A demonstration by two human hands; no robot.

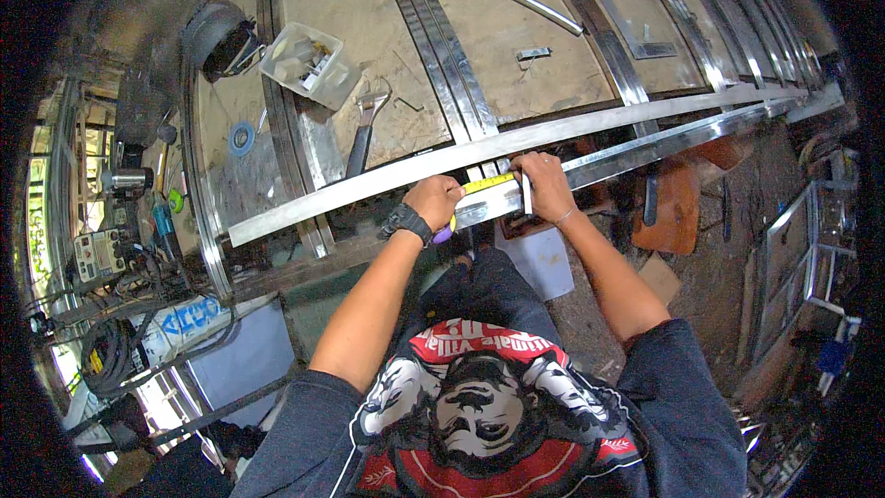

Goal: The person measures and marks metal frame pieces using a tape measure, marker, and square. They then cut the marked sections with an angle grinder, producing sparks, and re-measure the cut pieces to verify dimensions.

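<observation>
My left hand point(433, 203), with a dark watch at the wrist, is closed around a tape measure whose purple and yellow case point(445, 231) shows below the fingers. Its yellow blade point(489, 183) spans the gap between my hands, along a shiny metal tube point(489, 207). My right hand point(546, 186) is closed at the blade's far end, resting by the tube. A thin white stick-like piece point(526, 194) juts down from its fingers; its kind is unclear. Just beyond both hands, a long flat metal bar point(369, 182) lies slantwise across the bench.
On the bench are an adjustable wrench point(367, 124), a hammer point(530, 2), a metal square point(636, 41), a clear plastic box point(309, 65) of small parts and a blue disc point(241, 138). Metal rails point(433, 41) cross it. A brown chair point(671, 207) stands below at right; cables point(111, 350) hang left.
</observation>
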